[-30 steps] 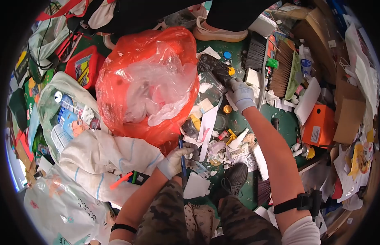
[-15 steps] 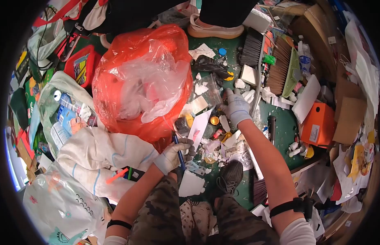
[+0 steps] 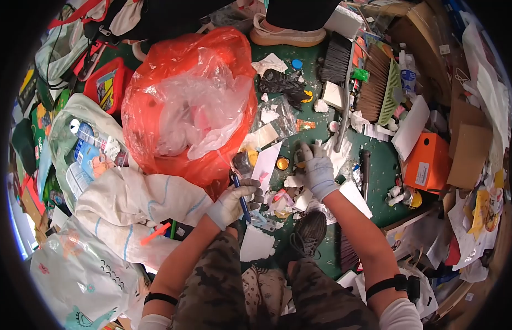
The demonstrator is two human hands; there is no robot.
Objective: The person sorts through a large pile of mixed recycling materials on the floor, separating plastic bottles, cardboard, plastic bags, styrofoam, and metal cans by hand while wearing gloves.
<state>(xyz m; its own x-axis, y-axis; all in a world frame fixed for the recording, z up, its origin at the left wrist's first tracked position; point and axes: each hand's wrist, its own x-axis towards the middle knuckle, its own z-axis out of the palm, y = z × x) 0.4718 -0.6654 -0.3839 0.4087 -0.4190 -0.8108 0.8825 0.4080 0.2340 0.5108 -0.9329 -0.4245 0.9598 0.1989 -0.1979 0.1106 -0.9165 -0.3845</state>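
My left hand, in a whitish glove, is wrapped around a slim blue pen, which points up and away from me. My right hand, gloved too, is low over the green floor with its fingers apart and nothing visible in them. Around it lie torn paper and white scraps, a small yellow-orange cap and a crumpled white sheet. Between my hands a white card lies at a slant.
A red plastic bag holding clear plastic stands ahead on the left, beside an open sack of containers. Brushes and an orange box are on the right. Another person's shoe stands at the far side.
My right hand has come back toward me, and scraps near it have shifted. A small orange packet now shows where the hand was. My left hand still grips the pen.
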